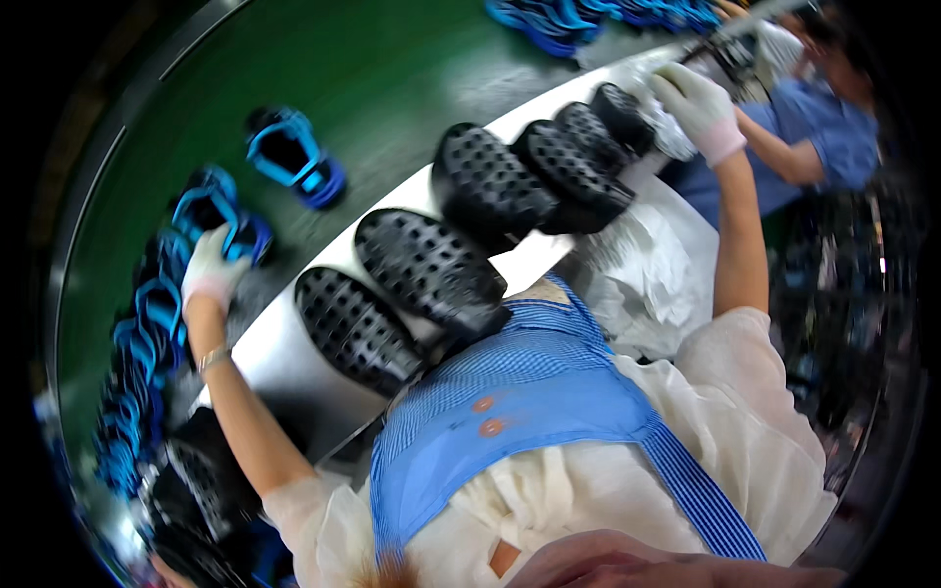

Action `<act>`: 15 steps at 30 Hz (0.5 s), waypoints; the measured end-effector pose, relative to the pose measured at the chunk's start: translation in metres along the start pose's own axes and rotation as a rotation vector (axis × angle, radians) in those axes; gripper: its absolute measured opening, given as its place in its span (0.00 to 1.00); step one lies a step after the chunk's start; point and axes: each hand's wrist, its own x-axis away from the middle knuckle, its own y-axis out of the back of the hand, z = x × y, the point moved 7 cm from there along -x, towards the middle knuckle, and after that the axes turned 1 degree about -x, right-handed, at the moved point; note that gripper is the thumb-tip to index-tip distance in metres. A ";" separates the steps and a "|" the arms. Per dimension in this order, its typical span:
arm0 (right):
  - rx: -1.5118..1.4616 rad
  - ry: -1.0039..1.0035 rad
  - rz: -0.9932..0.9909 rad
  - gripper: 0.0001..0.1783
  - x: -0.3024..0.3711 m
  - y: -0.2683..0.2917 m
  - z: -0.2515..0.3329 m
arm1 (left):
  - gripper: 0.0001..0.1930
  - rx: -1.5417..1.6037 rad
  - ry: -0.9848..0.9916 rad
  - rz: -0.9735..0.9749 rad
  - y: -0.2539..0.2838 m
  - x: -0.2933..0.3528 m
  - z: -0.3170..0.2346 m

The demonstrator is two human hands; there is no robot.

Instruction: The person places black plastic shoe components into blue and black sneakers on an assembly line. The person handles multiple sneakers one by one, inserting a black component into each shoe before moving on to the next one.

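Observation:
Both my hands wear whitish gloves. On the left, my left hand (213,270) reaches over the green surface, its fingers at the rim of a blue-and-black shoe upper (208,191) and its thumb on the near side, closed on it. My right hand (698,110) is raised at the far right with fingers bent down over crumpled clear plastic (670,137), beside the last of a row of black soles. Between my hands, black shoe soles (429,265) with square holes stand on a white table (279,343). Fingertips of my right hand are partly hidden.
Another blue-and-black upper (312,181) lies apart on the green surface (363,73). A long line of uppers (132,392) curves down the left; more (559,24) lie at the top. White sheeting (652,265) sits right of the soles. A co-worker in blue (818,127) is close by.

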 end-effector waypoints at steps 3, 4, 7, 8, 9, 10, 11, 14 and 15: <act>0.103 -0.082 -0.002 0.14 0.020 0.004 -0.026 | 0.29 -0.031 -0.014 -0.060 0.025 0.009 -0.021; 0.115 -0.104 -0.007 0.14 0.027 0.008 -0.030 | 0.28 -0.019 -0.091 -0.153 0.029 0.006 -0.034; 0.146 -0.173 0.082 0.16 0.034 -0.004 -0.032 | 0.25 0.204 -0.213 -0.137 0.029 0.007 -0.066; 0.150 -0.197 0.188 0.17 0.038 -0.018 -0.034 | 0.24 0.261 -0.224 -0.130 0.022 0.004 -0.071; 0.154 -0.220 0.293 0.18 0.043 -0.030 -0.039 | 0.24 0.323 -0.178 -0.069 0.019 0.003 -0.079; 0.193 -0.229 0.302 0.21 0.049 -0.039 -0.048 | 0.24 0.268 -0.267 -0.121 0.011 -0.002 -0.079; 0.202 -0.247 0.346 0.22 0.053 -0.046 -0.046 | 0.23 0.210 -0.354 -0.170 -0.002 -0.008 -0.077; 0.192 -0.287 0.350 0.23 0.064 -0.065 -0.067 | 0.21 0.225 -0.320 -0.186 -0.009 -0.019 -0.082; 0.198 -0.278 0.326 0.24 0.064 -0.069 -0.071 | 0.19 0.230 -0.269 -0.173 -0.012 -0.023 -0.080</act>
